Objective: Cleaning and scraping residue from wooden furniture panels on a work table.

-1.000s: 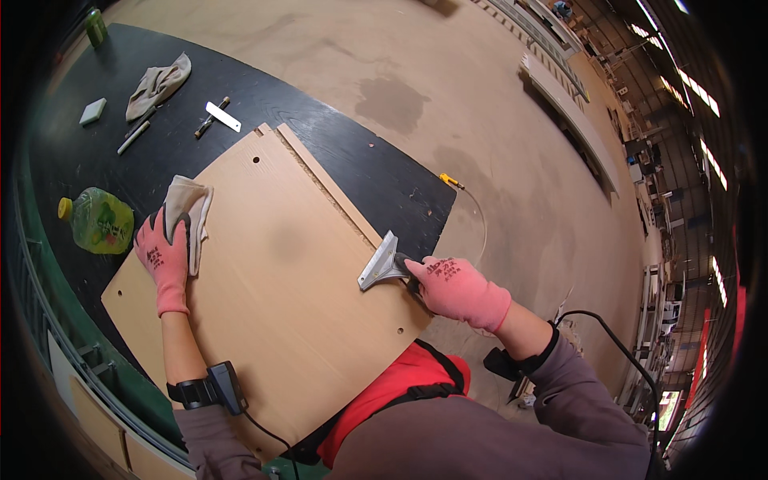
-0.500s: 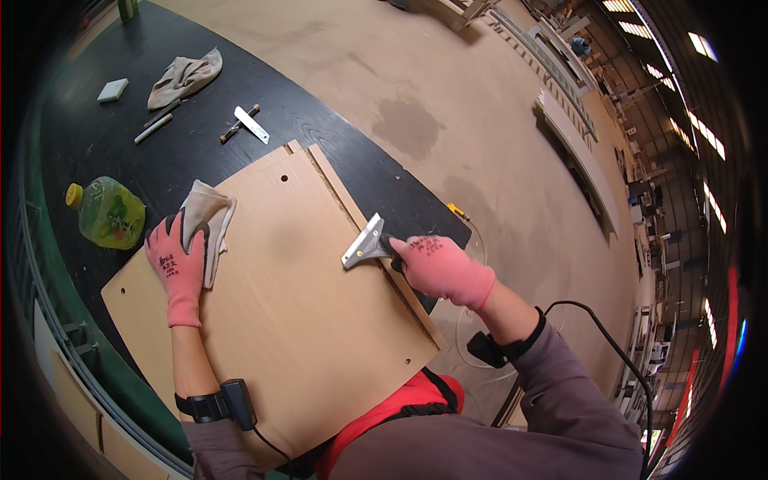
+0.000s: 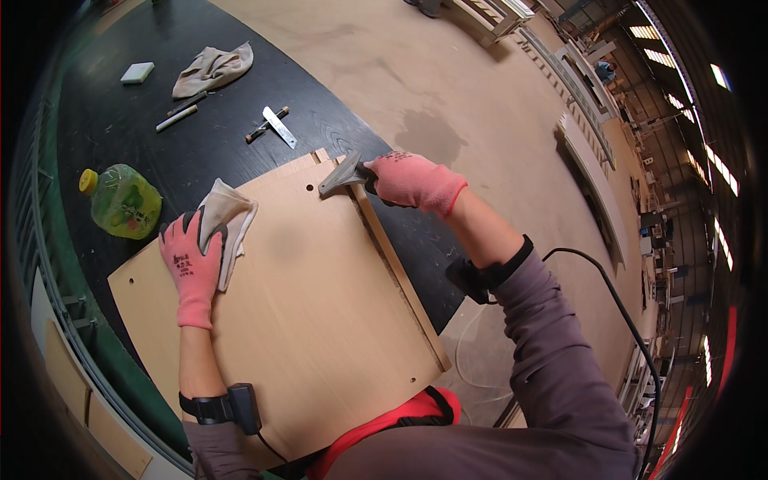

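Observation:
A pale wooden panel [image 3: 304, 320] with round holes near its corners lies before me, a grooved strip along its right edge. My right hand [image 3: 416, 182], in a pink glove, is closed round the handle of a wide-bladed scraper [image 3: 342, 176]. Its blade is at the panel's far right corner, next to a hole. My left hand [image 3: 192, 256], gloved alike, rests at the panel's left side, gripping a folded whitish cloth [image 3: 229, 210] between thumb and fingers. The cloth lies partly on the panel, and the glove covers its lower left part.
Left of the panel, a clear bottle of yellow-green liquid with a yellow cap [image 3: 126, 202] stands on the black table [image 3: 272, 76]. Farther back are a crumpled rag [image 3: 214, 70], a white block [image 3: 138, 73], two thin sticks [image 3: 178, 118] and a blade lying across a dark stick [image 3: 279, 126].
My right hand has carried the scraper away from me along the panel's right edge to its far corner. My left hand keeps its place on the cloth. The view has shifted slightly.

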`<state>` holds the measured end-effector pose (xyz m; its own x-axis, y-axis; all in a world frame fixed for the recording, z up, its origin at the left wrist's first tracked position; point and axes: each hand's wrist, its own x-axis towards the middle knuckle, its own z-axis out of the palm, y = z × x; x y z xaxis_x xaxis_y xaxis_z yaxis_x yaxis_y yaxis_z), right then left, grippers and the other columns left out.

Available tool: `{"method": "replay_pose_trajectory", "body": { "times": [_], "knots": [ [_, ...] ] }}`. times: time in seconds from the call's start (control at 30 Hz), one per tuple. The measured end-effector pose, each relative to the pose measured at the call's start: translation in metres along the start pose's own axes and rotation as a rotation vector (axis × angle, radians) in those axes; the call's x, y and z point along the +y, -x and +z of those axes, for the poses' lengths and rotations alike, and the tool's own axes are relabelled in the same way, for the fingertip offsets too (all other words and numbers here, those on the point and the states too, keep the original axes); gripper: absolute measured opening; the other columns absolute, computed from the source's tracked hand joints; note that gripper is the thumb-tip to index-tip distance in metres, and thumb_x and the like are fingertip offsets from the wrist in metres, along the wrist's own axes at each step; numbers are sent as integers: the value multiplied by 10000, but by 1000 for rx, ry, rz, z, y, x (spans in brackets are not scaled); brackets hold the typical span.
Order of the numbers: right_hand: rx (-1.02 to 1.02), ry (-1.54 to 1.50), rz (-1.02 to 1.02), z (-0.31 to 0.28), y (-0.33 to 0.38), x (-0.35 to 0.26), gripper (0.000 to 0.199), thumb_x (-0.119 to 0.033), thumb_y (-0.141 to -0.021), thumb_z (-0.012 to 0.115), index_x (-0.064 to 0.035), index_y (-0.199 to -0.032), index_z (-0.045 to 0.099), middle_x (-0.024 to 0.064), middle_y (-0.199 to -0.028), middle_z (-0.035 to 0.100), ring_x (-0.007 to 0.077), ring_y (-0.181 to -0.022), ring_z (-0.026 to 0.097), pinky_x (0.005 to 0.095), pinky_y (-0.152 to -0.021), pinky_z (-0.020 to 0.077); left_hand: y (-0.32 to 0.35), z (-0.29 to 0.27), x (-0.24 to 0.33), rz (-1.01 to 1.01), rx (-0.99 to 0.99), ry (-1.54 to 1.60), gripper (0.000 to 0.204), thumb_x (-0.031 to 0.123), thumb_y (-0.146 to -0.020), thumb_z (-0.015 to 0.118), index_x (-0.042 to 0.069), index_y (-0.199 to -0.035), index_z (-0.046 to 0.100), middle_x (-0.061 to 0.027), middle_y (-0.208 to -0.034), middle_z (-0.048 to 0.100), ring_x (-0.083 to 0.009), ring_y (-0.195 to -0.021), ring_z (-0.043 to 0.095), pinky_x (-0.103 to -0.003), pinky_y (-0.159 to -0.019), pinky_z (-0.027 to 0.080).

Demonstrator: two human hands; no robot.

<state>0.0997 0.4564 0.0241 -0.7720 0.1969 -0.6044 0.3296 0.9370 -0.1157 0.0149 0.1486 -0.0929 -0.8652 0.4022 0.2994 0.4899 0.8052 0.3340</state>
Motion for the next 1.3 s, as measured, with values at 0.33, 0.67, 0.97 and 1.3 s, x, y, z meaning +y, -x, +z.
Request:
{"method": "replay_pose_trajectory", "body": {
  "times": [0.33, 0.67, 0.97, 1.3],
  "knots": [
    [130, 38, -130, 6, -11, 17, 401, -125, -763, 433, -62, -1147, 531, 166, -887, 614, 303, -843, 585, 361, -735, 460, 0, -1, 0, -13, 0, 6, 422, 265, -716, 633, 59, -1077, 558, -132, -1084, 519, -300, -1073, 438, -470, -1005, 247],
    [124, 40, -144, 2, -13, 22, 412, -135, -760, 444, -65, -1157, 533, 171, -925, 618, 307, -883, 586, 366, -756, 460, 0, -2, 3, -27, -31, 18, 435, 274, -716, 632, 62, -1088, 556, -147, -1095, 510, -299, -1091, 426, -473, -1016, 230],
    [51, 95, -174, -15, -18, 30, 458, -129, -733, 472, -122, -1188, 527, 138, -837, 622, 283, -793, 592, 349, -712, 462, 0, -1, 3, -10, -1, 4, 421, 268, -716, 629, 61, -1075, 561, -141, -1088, 514, -299, -1085, 427, -474, -1017, 229],
    [22, 152, -289, -24, -28, 38, 428, -133, -725, 500, -129, -1149, 560, 153, -889, 615, 301, -842, 574, 347, -741, 448, 1, 1, 1, -14, 3, -21, 423, 276, -705, 635, 68, -1067, 562, -139, -1080, 518, -297, -1072, 436, -479, -1013, 230]
  ]
}}
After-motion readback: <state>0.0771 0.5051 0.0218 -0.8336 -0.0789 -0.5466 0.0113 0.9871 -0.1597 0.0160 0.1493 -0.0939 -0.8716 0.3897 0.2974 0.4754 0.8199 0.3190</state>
